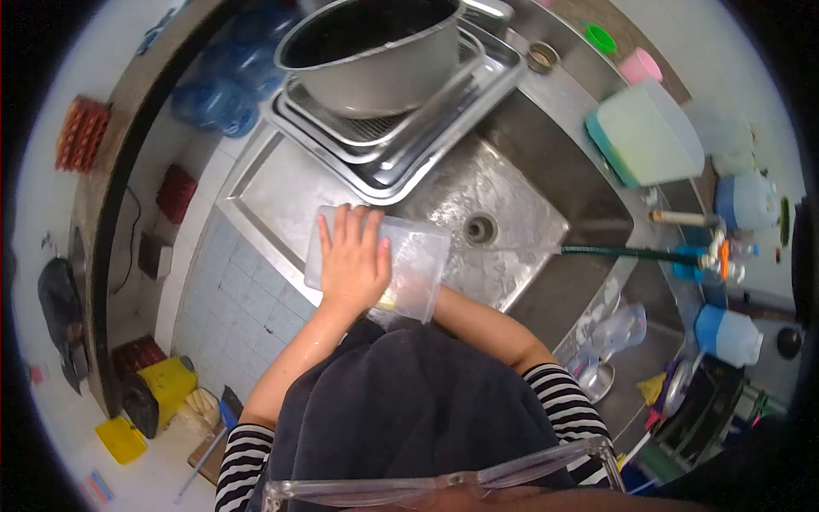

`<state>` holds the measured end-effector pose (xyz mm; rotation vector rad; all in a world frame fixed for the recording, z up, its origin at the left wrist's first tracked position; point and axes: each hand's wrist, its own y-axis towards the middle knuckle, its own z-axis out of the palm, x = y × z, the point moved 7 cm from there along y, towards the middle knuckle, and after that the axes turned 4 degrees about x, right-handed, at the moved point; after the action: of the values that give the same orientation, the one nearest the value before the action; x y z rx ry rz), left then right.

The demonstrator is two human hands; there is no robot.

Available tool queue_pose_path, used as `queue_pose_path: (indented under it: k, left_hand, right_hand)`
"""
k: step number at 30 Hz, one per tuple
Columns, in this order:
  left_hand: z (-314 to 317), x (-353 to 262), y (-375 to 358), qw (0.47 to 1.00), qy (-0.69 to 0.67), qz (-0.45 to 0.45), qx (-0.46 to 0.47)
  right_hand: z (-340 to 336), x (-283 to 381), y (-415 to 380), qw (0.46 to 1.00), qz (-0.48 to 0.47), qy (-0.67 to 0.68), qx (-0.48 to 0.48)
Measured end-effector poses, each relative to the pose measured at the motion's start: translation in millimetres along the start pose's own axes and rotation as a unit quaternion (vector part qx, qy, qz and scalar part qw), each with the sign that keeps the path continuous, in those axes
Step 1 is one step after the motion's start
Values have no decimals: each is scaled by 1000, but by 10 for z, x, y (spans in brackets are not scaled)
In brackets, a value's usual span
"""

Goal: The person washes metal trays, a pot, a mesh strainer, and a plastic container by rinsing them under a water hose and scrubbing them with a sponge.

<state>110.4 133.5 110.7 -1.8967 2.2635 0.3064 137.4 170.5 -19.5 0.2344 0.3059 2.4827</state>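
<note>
A translucent plastic container [418, 247] is held tilted over the near edge of the sink. My left hand [351, 263] grips it from outside, fingers laid along its wall toward the rim. Behind the cloudy plastic, my right hand [411, 288] shows only as a blurred shape, and its fingers are hidden. A small yellowish patch [386, 300] appears by the container's lower edge; I cannot make out what it is. From a dark green hose [627, 253] at the tap, a thin stream of water runs toward the container, above the drain [480, 229].
A large grey pot [375, 77] stands on stacked metal trays [392, 183] across the sink's far left. A big tub of greenish liquid [653, 136] sits on the right ledge. Clear plastic cups [621, 328] lie in the right basin [636, 380].
</note>
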Motion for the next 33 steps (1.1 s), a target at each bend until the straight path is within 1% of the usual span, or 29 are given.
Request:
queue_pose_path:
  k: [1, 2, 4, 5, 8, 11, 14, 15, 24, 26, 27, 28, 29, 33]
  left_hand:
    - [-23, 24, 0, 1000, 6, -13, -11]
    - [-26, 28, 1, 1000, -8, -11, -7]
    - [-23, 58, -15, 999, -31, -9, -6]
    - [-47, 86, -17, 999, -28, -20, -13]
    - [-67, 105, -24, 998, -60, -7, -13]
    - [-34, 123, -34, 999, -48, -13, -2]
    - [-35, 116, -38, 999, -44, -12, -3]
    - [-47, 107, -39, 999, -44, -8, -8]
    - [-98, 99, -66, 998, -58, -3, -28]
    - [-84, 91, -53, 998, -58, -3, -16]
    - [-75, 93, -40, 998, -58, -8, -9]
    - [-73, 80, -35, 998, -59, -4, -6]
    - [-75, 72, -36, 999, -51, -5, -5]
    - [-65, 45, -59, 999, -35, -6, -14]
  right_hand:
    - [-25, -258, 252, 1000, 13, 1, 2]
    - [-5, -167, 148, 1000, 25, 3, 4]
    - [-53, -61, 298, 999, 47, 6, 2]
    - [-48, -12, 252, 998, 57, 6, -1]
    - [26, 199, -131, 997, 78, 8, -16]
    - [65, 52, -234, 995, 91, 13, -31]
    - [40, -51, -139, 994, 89, 21, -53]
    - [-18, -93, 86, 994, 86, 21, -59]
    - [-15, 21, 36, 992, 58, 7, -115]
    - [26, 59, 57, 991, 43, 9, -126]
    - [200, 115, 139, 997, 27, 70, -9]
    - [421, 179, 161, 986, 11, 128, 108]
    - [467, 188, 137, 986, 6, 127, 106]
    - [468, 196, 122, 999, 18, 29, -17]
